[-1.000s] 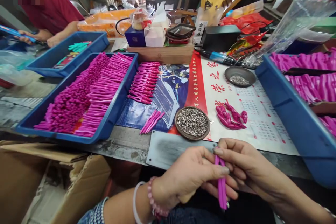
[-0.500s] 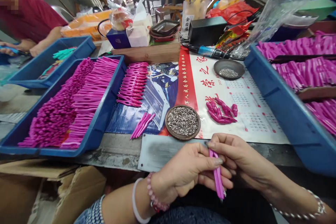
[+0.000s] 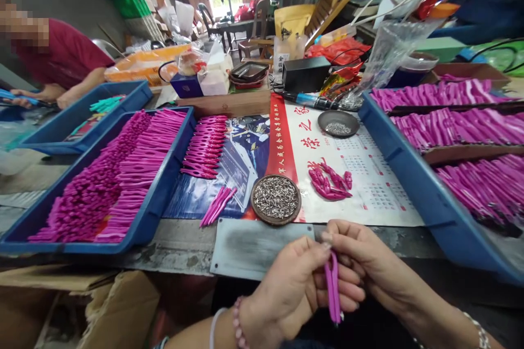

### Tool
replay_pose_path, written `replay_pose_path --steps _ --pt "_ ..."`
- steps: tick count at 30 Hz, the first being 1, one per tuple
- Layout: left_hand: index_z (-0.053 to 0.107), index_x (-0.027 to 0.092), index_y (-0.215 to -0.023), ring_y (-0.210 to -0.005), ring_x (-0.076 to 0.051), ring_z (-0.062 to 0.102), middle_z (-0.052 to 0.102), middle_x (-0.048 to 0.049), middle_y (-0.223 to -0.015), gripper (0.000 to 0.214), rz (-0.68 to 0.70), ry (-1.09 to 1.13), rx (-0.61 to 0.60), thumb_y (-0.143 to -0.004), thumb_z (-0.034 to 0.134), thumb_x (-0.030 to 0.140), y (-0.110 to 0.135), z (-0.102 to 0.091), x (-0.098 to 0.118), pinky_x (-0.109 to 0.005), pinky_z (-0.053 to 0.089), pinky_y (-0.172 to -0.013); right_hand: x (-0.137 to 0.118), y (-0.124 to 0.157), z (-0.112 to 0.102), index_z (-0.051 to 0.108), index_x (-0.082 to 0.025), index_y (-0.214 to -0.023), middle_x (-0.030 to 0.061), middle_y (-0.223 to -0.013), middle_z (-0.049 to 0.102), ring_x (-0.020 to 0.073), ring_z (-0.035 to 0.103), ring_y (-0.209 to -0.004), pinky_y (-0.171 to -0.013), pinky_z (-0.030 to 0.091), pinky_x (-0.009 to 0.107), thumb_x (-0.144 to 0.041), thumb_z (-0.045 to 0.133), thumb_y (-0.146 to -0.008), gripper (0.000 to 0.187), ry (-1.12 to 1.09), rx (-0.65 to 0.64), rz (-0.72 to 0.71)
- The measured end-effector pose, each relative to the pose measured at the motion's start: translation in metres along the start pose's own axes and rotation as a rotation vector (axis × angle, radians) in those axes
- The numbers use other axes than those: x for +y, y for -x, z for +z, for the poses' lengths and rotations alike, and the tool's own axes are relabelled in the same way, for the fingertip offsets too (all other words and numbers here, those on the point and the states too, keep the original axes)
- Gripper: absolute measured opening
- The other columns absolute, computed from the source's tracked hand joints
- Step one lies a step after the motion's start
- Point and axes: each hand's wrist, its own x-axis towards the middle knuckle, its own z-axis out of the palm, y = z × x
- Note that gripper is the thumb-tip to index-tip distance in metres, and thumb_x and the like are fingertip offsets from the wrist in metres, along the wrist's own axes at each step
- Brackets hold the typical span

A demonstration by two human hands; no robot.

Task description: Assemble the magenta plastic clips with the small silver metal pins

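Magenta slotted piece [image 3: 334,297]: at 5 o'clock in view, lengthwise near 12-to-6, lower end toward roughly 5:30. Slim, two-legged, with narrow gap near the top, small silvery glint at lower tip. Held near the top by left hand [image 3: 292,278], thumb closed in, other fingers loosely extended behind. Right at upper end: right hand [image 3: 360,251], fingertips bunched narrow; can't tell exact contact. Toward 11 o'clock from piece: round bowl [image 3: 275,222] of metal pins [image 3: 274,196].
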Motion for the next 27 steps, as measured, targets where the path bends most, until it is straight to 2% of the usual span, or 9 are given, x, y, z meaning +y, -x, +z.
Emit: replay_pose_path --steps 5,9,12,14,16,18,19,23,27 --pt "0.061 0.007 -0.06 -0.031 -0.005 0.045 0.051 -0.0016 -0.046 0.064 -0.185 0.081 0.071 -0.086 0.049 0.065 -0.009 0.0 -0.009 -0.014 0.033 -0.032 0.007 0.005 0.007 0.049 -0.018 -0.067 -0.0072 -0.042 0.049 0.0025 0.033 -0.035 -0.036 0.019 0.012 -0.053 0.078 -0.076 0.047 0.078 -0.004 -0.134" --pt "0.053 0.013 -0.053 -0.026 0.0 0.02 0.033 0.0069 -0.033 0.063 -0.242 0.12 -0.074 -0.085 0.05 0.067 -0.016 -0.01 -0.013 -0.013 0.012 -0.03 0.008 0.005 0.011 0.047 -0.019 -0.067 -0.0056 -0.043 0.052 0.0036 0.033 -0.035 -0.034 0.019 0.014 -0.061 0.074 -0.076 0.051 0.189 -0.001 -0.169" --pt "0.05 0.017 -0.051 -0.025 -0.002 0.013 0.023 0.0092 -0.028 0.063 -0.196 0.069 -0.203 -0.081 0.051 0.072 -0.014 -0.022 -0.015 -0.017 0.007 -0.031 0.0 0.005 0.008 0.045 -0.021 -0.067 -0.007 -0.048 0.048 0.0049 0.033 -0.038 -0.036 0.023 0.016 -0.064 0.069 -0.078 0.051 0.308 -0.063 -0.171" --pt "0.059 0.015 -0.063 -0.027 -0.002 0.016 0.034 0.0084 -0.034 0.056 -0.088 0.055 -0.224 -0.077 0.06 0.069 -0.009 -0.028 -0.016 -0.018 0.011 -0.032 -0.014 0.004 0.001 0.046 -0.021 -0.07 -0.006 -0.054 0.048 0.0077 0.037 -0.041 -0.039 0.03 0.018 -0.063 0.058 -0.086 0.047 0.488 -0.093 -0.235" --pt "0.066 0.016 -0.083 -0.031 -0.001 0.022 0.047 0.0067 -0.046 0.048 0.01 0.056 -0.211 -0.077 0.064 0.063 -0.003 -0.032 -0.017 -0.017 0.015 -0.035 -0.033 -0.001 -0.011 0.052 -0.021 -0.077 -0.0023 -0.062 0.054 0.0126 0.049 -0.05 -0.048 0.04 0.023 -0.057 0.045 -0.094 0.041 0.85 0.03 -0.397" --pt "0.067 0.017 -0.092 -0.033 -0.001 0.027 0.051 0.0051 -0.052 0.043 0.069 0.058 -0.211 -0.082 0.061 0.059 0.002 -0.035 -0.018 -0.017 0.018 -0.037 -0.055 -0.011 -0.024 0.057 -0.02 -0.088 0.0024 -0.074 0.063 0.0182 0.06 -0.065 -0.061 0.045 0.027 -0.047 0.039 -0.098 0.034 1.325 0.341 -0.544" --pt "0.067 0.017 -0.091 -0.034 -0.002 0.03 0.05 0.0047 -0.051 0.042 0.078 0.057 -0.224 -0.085 0.058 0.058 0.005 -0.036 -0.019 -0.017 0.019 -0.038 -0.065 -0.018 -0.031 0.059 -0.018 -0.092 0.0062 -0.083 0.067 0.0215 0.063 -0.073 -0.067 0.045 0.03 -0.041 0.042 -0.097 0.029 1.422 0.441 -0.539" --pt "0.067 0.018 -0.09 -0.036 -0.003 0.031 0.048 0.0049 -0.052 0.038 0.069 0.069 -0.257 -0.088 0.054 0.054 0.015 -0.041 -0.016 -0.016 0.023 -0.038 -0.09 -0.049 -0.05 0.064 -0.013 -0.091 0.0165 -0.091 0.07 0.0315 0.067 -0.086 -0.07 0.044 0.036 -0.025 0.05 -0.094 0.018 1.607 0.616 -0.399" --pt "0.065 0.022 -0.094 -0.034 0.0 0.023 0.049 0.0057 -0.059 0.038 0.092 0.069 -0.268 -0.092 0.044 0.053 0.029 -0.05 -0.006 -0.014 0.026 -0.037 -0.093 -0.067 -0.061 0.067 -0.013 -0.088 0.0094 -0.085 0.071 0.0261 0.067 -0.084 -0.073 0.047 0.037 -0.023 0.059 -0.092 0.014 1.694 0.64 -0.262"
